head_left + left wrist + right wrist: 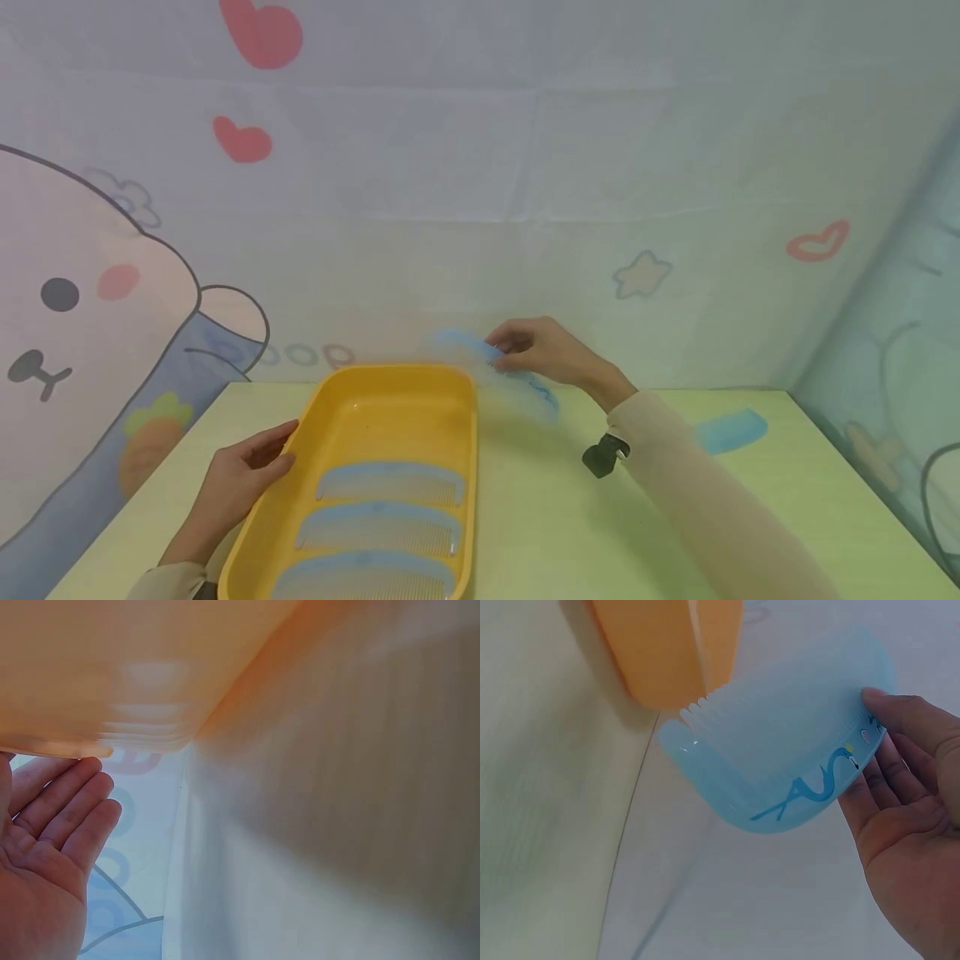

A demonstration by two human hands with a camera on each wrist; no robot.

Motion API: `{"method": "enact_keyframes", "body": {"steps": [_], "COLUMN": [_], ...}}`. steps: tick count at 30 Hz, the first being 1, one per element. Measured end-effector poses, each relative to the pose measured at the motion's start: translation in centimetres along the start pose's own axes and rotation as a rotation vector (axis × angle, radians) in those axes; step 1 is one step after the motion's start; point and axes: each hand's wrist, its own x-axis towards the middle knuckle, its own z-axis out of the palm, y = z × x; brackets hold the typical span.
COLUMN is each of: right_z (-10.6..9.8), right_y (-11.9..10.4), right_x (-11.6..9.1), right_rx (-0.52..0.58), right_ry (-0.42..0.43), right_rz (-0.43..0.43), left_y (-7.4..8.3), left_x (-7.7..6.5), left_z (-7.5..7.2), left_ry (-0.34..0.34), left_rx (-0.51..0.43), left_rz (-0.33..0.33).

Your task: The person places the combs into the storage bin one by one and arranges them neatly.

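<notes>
My right hand [549,350] ahead of my left hand [232,485], right thumb [913,718] opposite its fingers [895,776], left fingers [81,808] nearly straight.

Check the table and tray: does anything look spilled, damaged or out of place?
Nothing looks spilled or damaged. A blue piece, likely a comb, lies alone on the table right of the yellow tray, partly hidden by the right sleeve; it looks stray because three blue combs lie lined up inside the tray.
</notes>
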Motion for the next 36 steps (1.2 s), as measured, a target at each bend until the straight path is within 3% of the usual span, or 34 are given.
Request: {"method": "enact_keyframes", "body": {"steps": [7,15,31,36], "right_z": [2.0,4.3,9.5,10.6], "right_y": [-1.3,-2.1,-2.2,-1.6], "right_x": [3.0,5.1,6.8,7.0], "right_rx": [0.046,0.096,0.152,0.116], "right_ry": [-0.043,-0.083,-0.190,-0.194], "right_rz": [-0.016,-0.038,-0.013,-0.035], "left_y": [0.0,-0.2,0.2,0.1], "left_x": [0.1,0.1,-0.3,-0.3], "left_z": [0.1,0.0,-0.1,-0.1], "left_ry": [0.003,0.005,0.012,0.011], "left_rx": [-0.020,-0.017,-0.021,-0.024], "left_rz": [-0.006,-0.024,0.013,0.019]}}
